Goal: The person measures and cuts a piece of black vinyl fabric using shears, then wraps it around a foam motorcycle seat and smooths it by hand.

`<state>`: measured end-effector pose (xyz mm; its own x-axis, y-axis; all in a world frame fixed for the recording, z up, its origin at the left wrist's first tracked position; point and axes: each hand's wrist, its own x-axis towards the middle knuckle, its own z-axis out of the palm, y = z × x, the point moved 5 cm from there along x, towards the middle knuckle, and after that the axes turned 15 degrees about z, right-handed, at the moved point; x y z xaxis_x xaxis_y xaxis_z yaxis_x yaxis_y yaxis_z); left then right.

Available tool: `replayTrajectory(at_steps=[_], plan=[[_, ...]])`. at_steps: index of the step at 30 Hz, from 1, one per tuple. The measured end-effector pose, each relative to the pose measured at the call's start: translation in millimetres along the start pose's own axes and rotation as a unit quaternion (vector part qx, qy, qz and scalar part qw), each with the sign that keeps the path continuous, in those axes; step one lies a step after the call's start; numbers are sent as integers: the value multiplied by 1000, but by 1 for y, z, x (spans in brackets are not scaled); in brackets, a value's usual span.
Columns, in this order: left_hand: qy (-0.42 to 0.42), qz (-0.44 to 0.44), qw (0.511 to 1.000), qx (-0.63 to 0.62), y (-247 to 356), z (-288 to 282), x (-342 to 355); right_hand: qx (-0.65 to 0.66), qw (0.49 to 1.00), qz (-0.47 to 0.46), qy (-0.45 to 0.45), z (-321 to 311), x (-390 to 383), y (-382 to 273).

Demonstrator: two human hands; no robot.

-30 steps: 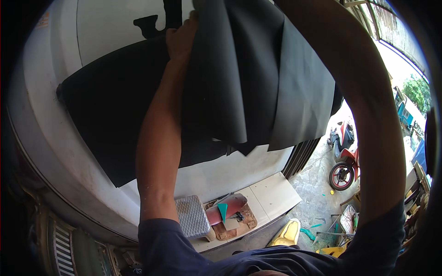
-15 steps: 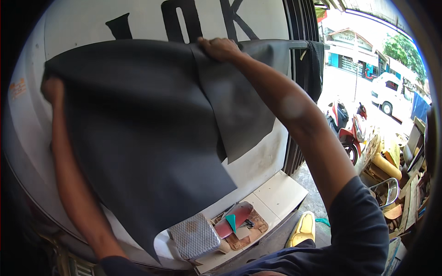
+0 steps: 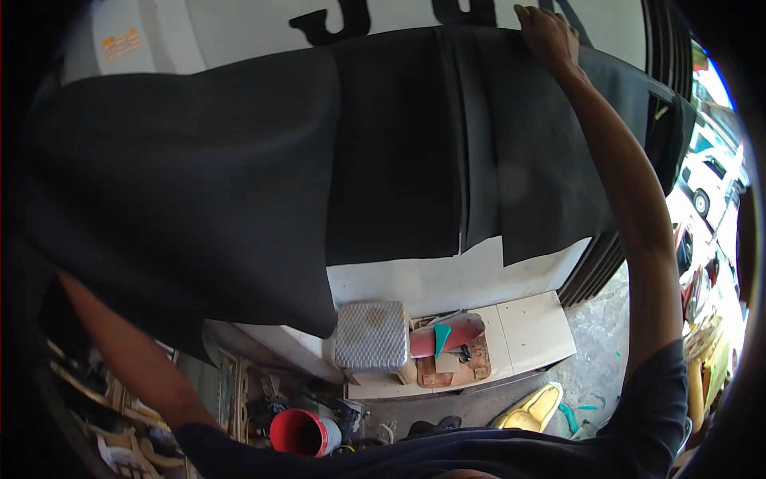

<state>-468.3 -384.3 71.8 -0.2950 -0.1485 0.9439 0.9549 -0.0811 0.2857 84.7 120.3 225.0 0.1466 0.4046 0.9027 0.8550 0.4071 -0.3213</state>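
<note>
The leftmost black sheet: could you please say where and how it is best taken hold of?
Probably by the lower right corner of the black sheet, coming from the right: it hangs down to a point, its thin edge exposed for pinching.

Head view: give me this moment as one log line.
right hand: at top edge of hanging dark sheets | left hand: hidden behind leftmost sheet | below: silvery-topped stool, red-lined bucket

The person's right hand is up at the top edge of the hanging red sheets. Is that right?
Not quite. The hanging sheets are dark, nearly black, not red, as the head view shows. The right hand is indeed up at their top edge.
</note>
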Motion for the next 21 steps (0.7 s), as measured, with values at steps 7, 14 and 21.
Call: replayTrajectory(at_steps=[7, 14, 21], plan=[[-38, -166, 983, 61, 36, -161, -157, 475, 763, 74, -432, -61, -299, -96], [-96, -334, 937, -33, 77, -170, -317, 533, 90, 344, -768, -112, -591, -94], [-169, -456, 868, -99, 141, -201, -437, 421, 169, 383, -805, -246, -675, 21]])
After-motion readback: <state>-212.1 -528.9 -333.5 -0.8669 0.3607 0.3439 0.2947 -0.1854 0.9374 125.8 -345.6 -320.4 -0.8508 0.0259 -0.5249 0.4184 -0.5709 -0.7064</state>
